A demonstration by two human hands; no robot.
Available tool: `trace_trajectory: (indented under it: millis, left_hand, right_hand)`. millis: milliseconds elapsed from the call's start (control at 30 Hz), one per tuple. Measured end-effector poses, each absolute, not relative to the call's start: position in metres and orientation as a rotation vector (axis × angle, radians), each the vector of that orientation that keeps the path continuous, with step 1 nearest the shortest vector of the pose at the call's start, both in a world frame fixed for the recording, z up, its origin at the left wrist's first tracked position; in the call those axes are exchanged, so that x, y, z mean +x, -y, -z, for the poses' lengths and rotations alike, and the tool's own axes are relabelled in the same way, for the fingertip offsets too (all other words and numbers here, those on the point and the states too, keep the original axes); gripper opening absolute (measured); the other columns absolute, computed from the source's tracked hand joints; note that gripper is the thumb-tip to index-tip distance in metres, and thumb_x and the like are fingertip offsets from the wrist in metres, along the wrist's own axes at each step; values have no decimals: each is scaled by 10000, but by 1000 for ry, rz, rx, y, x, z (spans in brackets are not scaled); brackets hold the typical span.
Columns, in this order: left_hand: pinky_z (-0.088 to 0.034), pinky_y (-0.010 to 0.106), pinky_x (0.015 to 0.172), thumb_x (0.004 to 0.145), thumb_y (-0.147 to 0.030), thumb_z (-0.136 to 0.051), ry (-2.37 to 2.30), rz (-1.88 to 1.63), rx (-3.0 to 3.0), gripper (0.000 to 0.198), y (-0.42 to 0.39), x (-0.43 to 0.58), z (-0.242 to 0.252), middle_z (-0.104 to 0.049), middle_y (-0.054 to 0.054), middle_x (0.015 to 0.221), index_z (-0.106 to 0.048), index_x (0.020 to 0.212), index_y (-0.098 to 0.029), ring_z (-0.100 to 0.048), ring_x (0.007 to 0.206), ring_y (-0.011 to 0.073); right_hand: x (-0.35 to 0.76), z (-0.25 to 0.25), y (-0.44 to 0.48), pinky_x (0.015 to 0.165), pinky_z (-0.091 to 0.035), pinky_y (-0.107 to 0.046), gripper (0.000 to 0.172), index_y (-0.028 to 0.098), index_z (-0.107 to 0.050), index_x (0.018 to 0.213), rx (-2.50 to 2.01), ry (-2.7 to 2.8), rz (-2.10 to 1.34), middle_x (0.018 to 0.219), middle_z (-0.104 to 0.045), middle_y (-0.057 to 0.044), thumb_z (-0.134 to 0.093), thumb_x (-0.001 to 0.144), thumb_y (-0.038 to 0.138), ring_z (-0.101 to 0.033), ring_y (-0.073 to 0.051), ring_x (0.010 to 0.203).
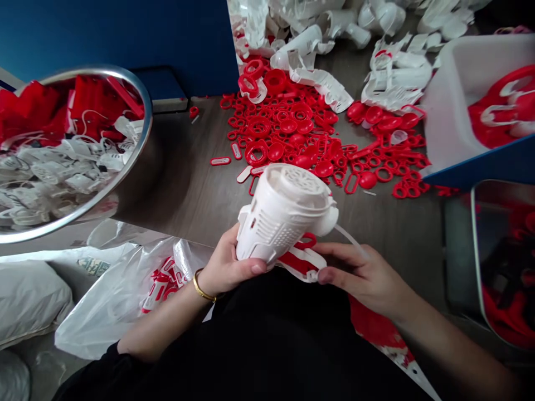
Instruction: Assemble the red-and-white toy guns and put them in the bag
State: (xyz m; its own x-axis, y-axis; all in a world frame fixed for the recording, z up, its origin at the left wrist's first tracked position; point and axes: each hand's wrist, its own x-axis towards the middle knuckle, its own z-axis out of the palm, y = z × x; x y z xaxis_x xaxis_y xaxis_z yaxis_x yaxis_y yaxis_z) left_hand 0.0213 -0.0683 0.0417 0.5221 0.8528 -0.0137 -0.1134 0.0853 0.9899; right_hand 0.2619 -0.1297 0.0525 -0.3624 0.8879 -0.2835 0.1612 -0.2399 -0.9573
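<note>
So, head view: white housing [278, 223] is held tilted, grille end up, over the near edge of the worktop [188, 161]. Left hand [232, 264] wraps its lower left, thumb pressed on the near face; other fingertips hidden. Right hand [363, 275] pinches the free end of the red-and-white handle [303, 264] between thumb and fingers; thin white strip [351, 239] runs from housing to that hand. Red parts [288, 125] heaped toward the far edge, white shells [309, 50] behind. Steel bowl [144, 139] at left end, filled; white bin [445, 106] on the right. Plastic bag [104, 301] below the near edge, left.
</note>
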Motion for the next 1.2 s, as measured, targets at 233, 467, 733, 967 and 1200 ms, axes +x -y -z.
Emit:
trace_trajectory:
  millis: [233, 467, 733, 967, 1200]
  left_hand:
    - [-528, 277, 582, 759, -608, -650, -604, -935, 918, 533, 79, 32, -21, -660, 73, 880, -631, 1032, -151, -615, 673, 171]
    - [-479, 226, 490, 754, -564, -681, -609, -919, 1075, 498, 65, 20, -27, -649, 54, 763, -641, 1000, -133, -580, 566, 133]
    - [-528, 305, 746, 676, -506, -771, -801, -727, 1687, 583, 60, 30, -37, -672, 61, 974, -556, 1105, -174, -659, 844, 218]
    - [-521, 343, 850, 730, -479, -737, -756, -480, 2043, 667, 73, 44, -55, -622, 97, 1128, -453, 1250, -173, -631, 993, 241]
    - [-487, 427, 942, 665, -537, -769, -703, -294, 2026, 778, 65, 39, -66, -579, 127, 1256, -457, 1291, -199, -578, 1119, 298]
  right_hand:
    - [252, -69, 127, 691, -578, -211, 435, 231, -618, 1226, -1334, 1647, -1249, 975, -749, -9, -685, 819, 368, -715, -163, 789]
    - [231, -52, 131, 707, -588, -240, 404, 235, -616, 1224, -1206, 1508, -1156, 935, -748, -6, -672, 836, 333, -716, -154, 742]
    - [267, -64, 123, 947, -522, -401, 623, 337, -518, 1306, -1224, 1403, -1083, 1264, -627, -52, -679, 752, 575, -595, -254, 1165]
    - [270, -84, 106, 832, -509, -344, 85, 264, -627, 947, -1256, 1684, -811, 1005, -658, -33, -601, 867, 252, -628, -197, 952]
    - [243, -98, 95, 789, -483, -348, 43, 226, -609, 855, -1398, 1877, -875, 892, -637, -35, -600, 848, 267, -600, -197, 879]
